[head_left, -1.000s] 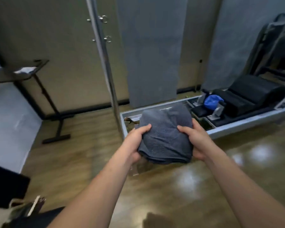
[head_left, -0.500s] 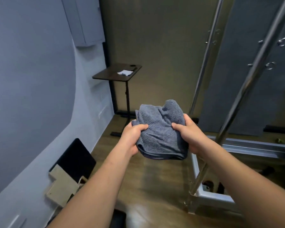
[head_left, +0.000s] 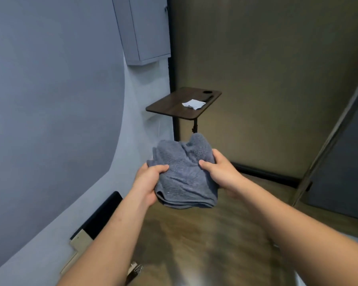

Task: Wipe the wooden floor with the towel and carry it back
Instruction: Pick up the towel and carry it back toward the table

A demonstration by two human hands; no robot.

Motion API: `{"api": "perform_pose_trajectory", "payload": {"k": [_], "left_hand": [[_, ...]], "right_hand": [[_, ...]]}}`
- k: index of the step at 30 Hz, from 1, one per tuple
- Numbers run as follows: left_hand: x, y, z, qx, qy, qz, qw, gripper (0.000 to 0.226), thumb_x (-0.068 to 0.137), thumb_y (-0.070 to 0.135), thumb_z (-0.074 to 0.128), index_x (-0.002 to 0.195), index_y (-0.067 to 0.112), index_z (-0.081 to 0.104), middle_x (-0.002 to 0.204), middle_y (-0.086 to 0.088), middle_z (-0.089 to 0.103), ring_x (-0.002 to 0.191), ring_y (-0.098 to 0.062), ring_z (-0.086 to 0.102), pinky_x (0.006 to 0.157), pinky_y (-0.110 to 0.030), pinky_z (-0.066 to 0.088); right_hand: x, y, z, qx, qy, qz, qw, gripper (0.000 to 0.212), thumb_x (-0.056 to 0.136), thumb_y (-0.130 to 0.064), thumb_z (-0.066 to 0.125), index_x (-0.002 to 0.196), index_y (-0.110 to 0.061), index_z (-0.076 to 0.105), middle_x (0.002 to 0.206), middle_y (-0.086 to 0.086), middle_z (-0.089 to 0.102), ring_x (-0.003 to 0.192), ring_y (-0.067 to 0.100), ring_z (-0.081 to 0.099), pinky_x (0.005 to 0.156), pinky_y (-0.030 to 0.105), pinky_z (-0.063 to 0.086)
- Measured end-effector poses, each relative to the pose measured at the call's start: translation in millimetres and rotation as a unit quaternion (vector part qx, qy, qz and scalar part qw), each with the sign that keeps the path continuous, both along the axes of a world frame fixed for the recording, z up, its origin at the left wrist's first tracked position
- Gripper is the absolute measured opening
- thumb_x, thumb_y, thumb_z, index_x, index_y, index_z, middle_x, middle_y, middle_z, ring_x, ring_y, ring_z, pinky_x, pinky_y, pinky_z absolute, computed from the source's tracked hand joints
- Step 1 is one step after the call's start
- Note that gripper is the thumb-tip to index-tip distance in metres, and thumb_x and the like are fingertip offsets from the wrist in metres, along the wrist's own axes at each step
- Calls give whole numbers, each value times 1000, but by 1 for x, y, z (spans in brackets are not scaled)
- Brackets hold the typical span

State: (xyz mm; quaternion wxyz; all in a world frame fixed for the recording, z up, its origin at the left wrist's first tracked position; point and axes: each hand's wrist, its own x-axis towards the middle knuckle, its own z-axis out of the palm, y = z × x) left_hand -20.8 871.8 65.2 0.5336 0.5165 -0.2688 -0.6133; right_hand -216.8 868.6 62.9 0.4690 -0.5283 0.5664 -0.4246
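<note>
Towel point(head_left: 184, 178) bunched, held up between both hands, well clear of the wooden floor point(head_left: 194, 244). Left hand point(head_left: 148, 182) cups its underside, right hand point(head_left: 219, 172) grips the other edge; fingers point(head_left: 205, 163) curled into the cloth. Two-handed hold likely keeps loose folds gathered for carrying; counter point(head_left: 170, 108) stands ahead.

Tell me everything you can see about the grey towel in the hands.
The towel is grey-blue terry cloth, loosely folded into a crumpled bundle, with layered edges at its bottom. It is held in the air above the wooden floor. The left hand grips its left side, the right hand its right side, thumbs on top.
</note>
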Motion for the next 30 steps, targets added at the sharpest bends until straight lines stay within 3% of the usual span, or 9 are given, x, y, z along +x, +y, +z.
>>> {"api": "perform_pose_trajectory", "payload": {"k": [6,10,14,17,19,22,25,27,30], "left_hand": [[-5,-90,-3,7,-30,93,995,25,88,-5,62,108,11,62,106,-17,71,92,-33,70,72,-39,57],[-3,-172,-13,9,-45,118,992,22,87,-5,61,104,9,63,103,-20,71,85,-32,70,70,-39,58],[-2,-269,-20,12,-51,108,993,20,88,-5,60,103,8,63,101,-20,70,86,-34,69,78,-44,58],[6,-357,-23,8,-64,77,995,20,88,-3,60,104,8,62,103,-18,70,91,-34,69,75,-41,58],[12,-417,-21,9,-69,64,996,21,89,-4,61,105,9,61,104,-17,69,91,-33,68,71,-39,57],[19,-499,-13,-8,-83,34,996,32,89,-5,60,115,13,62,107,-12,70,93,-29,69,71,-36,57],[23,-577,-3,-38,-109,6,993,33,90,-8,59,110,17,66,103,-6,71,93,-21,69,75,-31,57],[25,-626,-1,-55,-148,-8,987,24,88,-8,60,98,14,63,99,-7,69,90,-23,66,81,-34,56],[25,-699,-2,-73,-203,-4,976,29,85,-5,64,100,19,56,94,-11,65,88,-22,64,89,-43,56]], "right_hand": [[6,-116,-13,23,-40,44,998,25,97,-17,60,115,-34,56,111,-8,67,101,13,66,89,35,55],[11,-190,-23,31,8,105,994,32,94,-15,64,106,-41,52,112,-10,65,104,11,63,91,34,54],[13,-281,-30,11,89,113,990,37,92,-16,65,120,-38,52,118,-9,66,108,14,63,99,41,53],[17,-363,-32,10,110,97,989,52,91,-20,68,137,-35,48,128,-8,64,116,16,62,103,44,51],[20,-418,-30,19,104,78,991,53,91,-20,69,137,-36,48,126,-10,64,115,16,62,103,45,51],[25,-490,-25,41,59,44,996,42,93,-18,69,123,-40,49,115,-12,66,105,16,66,95,45,56],[28,-551,-24,64,0,14,998,38,94,-19,68,122,-37,49,109,-6,69,95,21,70,75,45,62],[30,-590,-29,80,-43,-5,996,35,96,-17,66,125,-30,50,106,0,69,91,26,71,62,39,60],[36,-655,-36,91,-117,-23,989,32,99,-10,62,125,-24,50,115,7,68,96,29,71,59,36,60]]}}
